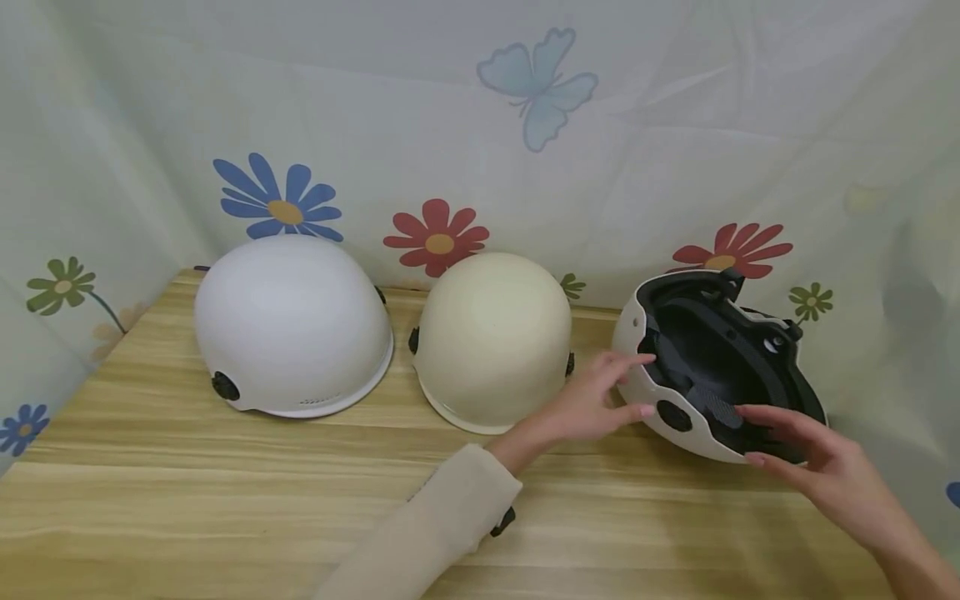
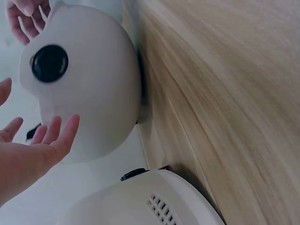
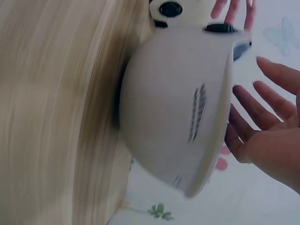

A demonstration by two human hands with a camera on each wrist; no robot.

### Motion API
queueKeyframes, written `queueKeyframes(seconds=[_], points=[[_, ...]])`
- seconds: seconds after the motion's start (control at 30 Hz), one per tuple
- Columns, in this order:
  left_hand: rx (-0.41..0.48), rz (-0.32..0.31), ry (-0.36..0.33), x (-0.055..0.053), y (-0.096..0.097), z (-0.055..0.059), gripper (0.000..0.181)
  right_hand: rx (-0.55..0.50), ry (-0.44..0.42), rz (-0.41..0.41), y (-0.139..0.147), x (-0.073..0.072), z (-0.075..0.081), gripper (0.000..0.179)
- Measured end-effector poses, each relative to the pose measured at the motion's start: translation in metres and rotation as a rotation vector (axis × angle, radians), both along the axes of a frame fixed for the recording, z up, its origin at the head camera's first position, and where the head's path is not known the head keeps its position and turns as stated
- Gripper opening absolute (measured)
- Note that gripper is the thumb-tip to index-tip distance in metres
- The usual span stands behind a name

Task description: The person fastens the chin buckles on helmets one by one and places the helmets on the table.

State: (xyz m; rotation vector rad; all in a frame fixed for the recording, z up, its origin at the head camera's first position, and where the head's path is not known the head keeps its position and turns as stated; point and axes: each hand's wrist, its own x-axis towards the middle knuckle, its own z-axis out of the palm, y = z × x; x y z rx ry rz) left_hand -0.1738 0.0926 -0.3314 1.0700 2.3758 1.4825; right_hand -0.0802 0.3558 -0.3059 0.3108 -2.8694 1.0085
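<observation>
At the right end of the table, an off-white helmet (image 1: 637, 367) lies upside down, its black padded inside facing up and a round black side fitting (image 2: 50, 63) showing on its shell. My left hand (image 1: 588, 404) is at its left rim, thumb and fingers spread apart. Over the near right rim hovers my right hand (image 1: 832, 467), fingers extended and thumb apart. In the right wrist view, the fingers of that right hand (image 3: 269, 124) lie close to the rim; whether they touch it I cannot tell. Neither hand is curled round anything.
A cream helmet (image 1: 495, 333) stands dome up in the middle, just left of my left forearm. Further left is a larger white helmet (image 1: 288, 321), also dome up. Behind the wooden table (image 1: 187, 500) hangs a pale cloth (image 1: 390, 108) printed with flowers and a butterfly.
</observation>
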Motion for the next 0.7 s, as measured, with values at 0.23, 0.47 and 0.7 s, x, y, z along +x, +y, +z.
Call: queueKeyframes(seconds=[0.23,0.47,0.7], points=[[-0.018,-0.01,0.047,-0.003,0.002,0.001,0.053,0.139,-0.046,-0.028,0.009,0.0,-0.003,0.042],[-0.119,-0.041,0.103,-0.006,0.008,0.006,0.051,0.03,0.011,0.108,-0.001,0.001,-0.01,0.043],[-0.116,0.054,0.024,-0.004,0.01,0.001,0.044,-0.016,0.032,0.171,-0.014,0.001,-0.015,0.042]])
